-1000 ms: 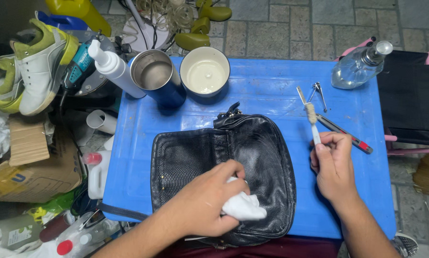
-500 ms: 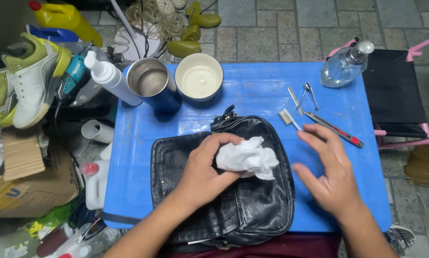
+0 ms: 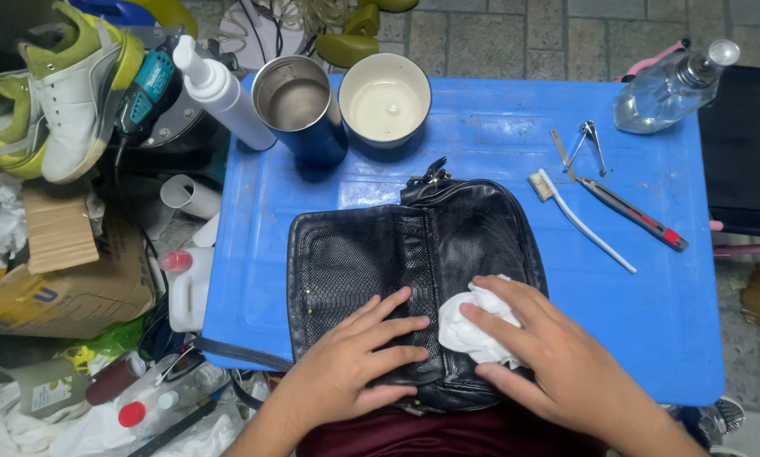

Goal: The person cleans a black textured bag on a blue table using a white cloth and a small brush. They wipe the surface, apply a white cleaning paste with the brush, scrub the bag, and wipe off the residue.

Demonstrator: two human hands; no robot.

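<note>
right hand (image 3: 549, 364) presses cloth (image 3: 473, 326) near bag (image 3: 447, 245) edge

Black snakeskin-patterned bag (image 3: 397, 262) on blue table (image 3: 481, 144), white cloth (image 3: 473, 330) on bag, white toothbrush (image 3: 579, 220) beside bag, red-tipped grey cutter (image 3: 634, 213) beyond
</note>
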